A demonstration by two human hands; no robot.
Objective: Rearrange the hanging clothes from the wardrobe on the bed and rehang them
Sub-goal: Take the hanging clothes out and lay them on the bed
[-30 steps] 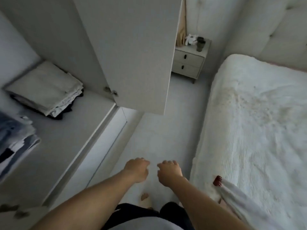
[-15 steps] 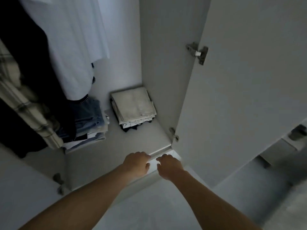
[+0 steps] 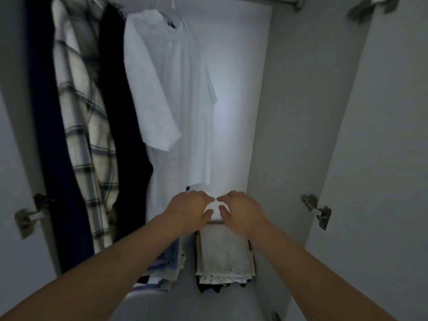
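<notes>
Head view: both hands are raised side by side in front of the open wardrobe, fingertips almost meeting. The left hand (image 3: 188, 210) and the right hand (image 3: 240, 213) each have loosely curled fingers and hold nothing. Neither touches any cloth that can be made out.

The clothes to move hang above and to the left of the hands. Nearest, straight above the left hand, is a white tee (image 3: 171, 93) on a pale hanger (image 3: 172, 17), its hem ending just over the knuckles. Further left hang a black garment (image 3: 125, 126), a plaid shirt (image 3: 78, 126) and a navy garment (image 3: 46, 126). Below the wrists lie two folded piles, a beige stack (image 3: 225, 256) under the right forearm and a denim pile (image 3: 166, 269) under the left; these are not hanging and probably need no handling. The door (image 3: 382, 158) stands open well to the right of the right hand.

The step in hand looks like the first reach for a garment, so very little of the task appears done. To do it well, the hands should go up to the hanger's hook rather than tug the hem: lift the hook clear of the rail, steady the tee's shoulder with the other hand so it stays on, and take the nearest item first so the neighbours are not dragged along. The rail itself is out of sight at the top, so the lift height must be felt.
</notes>
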